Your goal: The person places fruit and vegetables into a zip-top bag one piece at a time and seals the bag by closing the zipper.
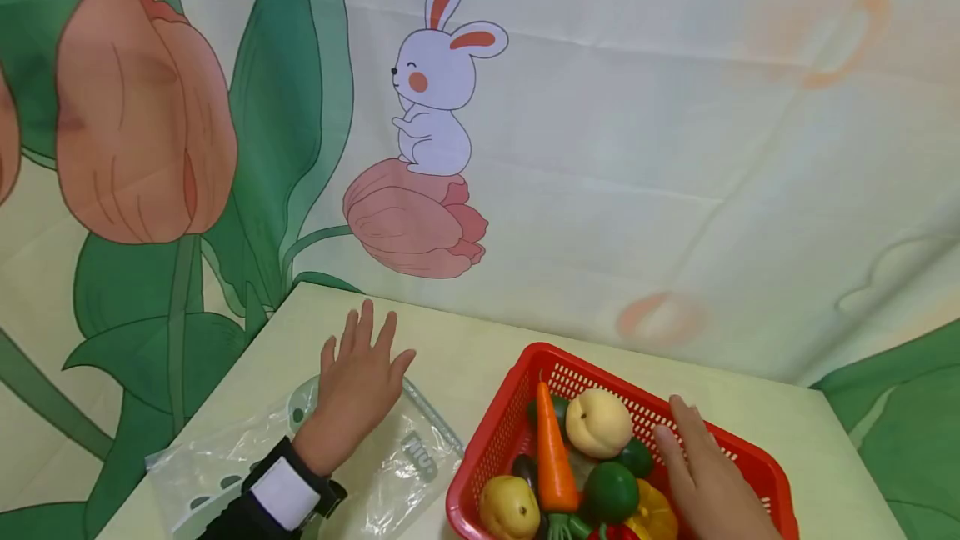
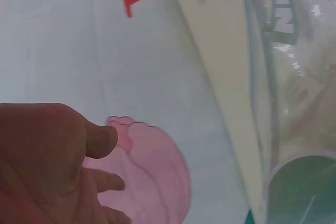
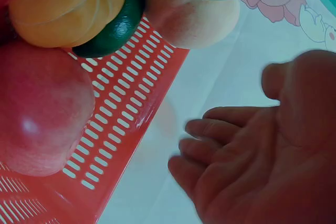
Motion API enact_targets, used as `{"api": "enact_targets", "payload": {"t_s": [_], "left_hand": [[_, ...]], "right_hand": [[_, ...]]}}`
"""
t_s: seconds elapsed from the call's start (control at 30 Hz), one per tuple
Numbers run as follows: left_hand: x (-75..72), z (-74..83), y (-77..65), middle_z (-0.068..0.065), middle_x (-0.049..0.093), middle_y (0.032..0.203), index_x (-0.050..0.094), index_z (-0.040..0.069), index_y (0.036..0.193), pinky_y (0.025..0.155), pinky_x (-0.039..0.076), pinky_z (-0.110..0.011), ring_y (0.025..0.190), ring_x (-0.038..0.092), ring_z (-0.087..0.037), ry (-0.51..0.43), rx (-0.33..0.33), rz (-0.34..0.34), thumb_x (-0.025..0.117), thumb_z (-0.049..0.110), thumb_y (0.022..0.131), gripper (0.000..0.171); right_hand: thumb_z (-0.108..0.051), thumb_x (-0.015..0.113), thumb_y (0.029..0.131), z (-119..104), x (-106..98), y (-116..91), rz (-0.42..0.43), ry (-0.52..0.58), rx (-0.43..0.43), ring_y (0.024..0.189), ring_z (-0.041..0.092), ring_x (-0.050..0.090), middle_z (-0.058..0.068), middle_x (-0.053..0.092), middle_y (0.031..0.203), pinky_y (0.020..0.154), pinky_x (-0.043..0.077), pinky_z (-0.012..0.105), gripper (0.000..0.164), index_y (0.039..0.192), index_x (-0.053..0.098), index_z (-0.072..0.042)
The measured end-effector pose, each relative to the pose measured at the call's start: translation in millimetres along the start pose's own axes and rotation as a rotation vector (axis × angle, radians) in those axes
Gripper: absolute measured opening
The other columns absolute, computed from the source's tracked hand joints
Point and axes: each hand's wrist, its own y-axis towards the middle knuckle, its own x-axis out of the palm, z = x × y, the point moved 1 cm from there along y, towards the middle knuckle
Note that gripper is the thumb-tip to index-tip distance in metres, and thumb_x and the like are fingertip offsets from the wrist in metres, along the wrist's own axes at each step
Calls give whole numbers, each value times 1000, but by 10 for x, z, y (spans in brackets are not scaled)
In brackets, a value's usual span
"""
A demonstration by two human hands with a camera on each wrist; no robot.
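Observation:
My left hand is above a clear zip bag with green print, its fingers straight and spread, nothing in them. A red perforated basket stands to the right of the bag. Inside it lie an orange carrot, a pale peach, a yellow round fruit, a dark green round one and a yellow pumpkin. Over the basket's right side is my right hand, fingers extended and holding nothing. A large red apple-like fruit shows in the right wrist view.
Bag and basket rest on a pale tabletop. Behind it hangs a cloth backdrop printed with tulips and a rabbit, close against the table's far edge. A dark cuff with a white patch covers my left wrist.

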Motion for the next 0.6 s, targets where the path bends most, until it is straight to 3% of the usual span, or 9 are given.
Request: {"api": "enact_targets", "payload": {"t_s": [0.1,0.2,0.43,0.6], "left_hand": [[178,-25,47,-25,49,114,52,-5,115,76,43,-50,101,51,-38,-7,-51,-17,51,44,89,55],[351,-69,68,-19,49,88,55,-8,98,56,44,-42,75,51,-31,-14,-117,-86,52,45,88,55],[629,-135,71,-19,60,75,62,-5,82,51,42,-43,69,60,-34,-32,-212,-256,44,54,88,62],[741,-123,104,-16,61,69,64,1,74,47,38,-40,63,59,-30,4,-254,-318,37,64,86,70]], "right_hand": [[-79,22,75,-23,5,-8,17,7,14,123,45,36,18,29,145,84,39,62,95,146,12,-16],[-77,22,77,-51,18,-6,48,-3,3,116,41,44,18,38,140,83,41,60,92,144,22,-15],[-75,24,79,-127,16,-48,83,-17,-11,112,36,48,15,44,137,85,41,59,88,140,32,-13],[-74,24,79,-173,-53,-95,110,13,-7,108,32,52,13,48,134,83,43,57,86,137,37,-13]]}}
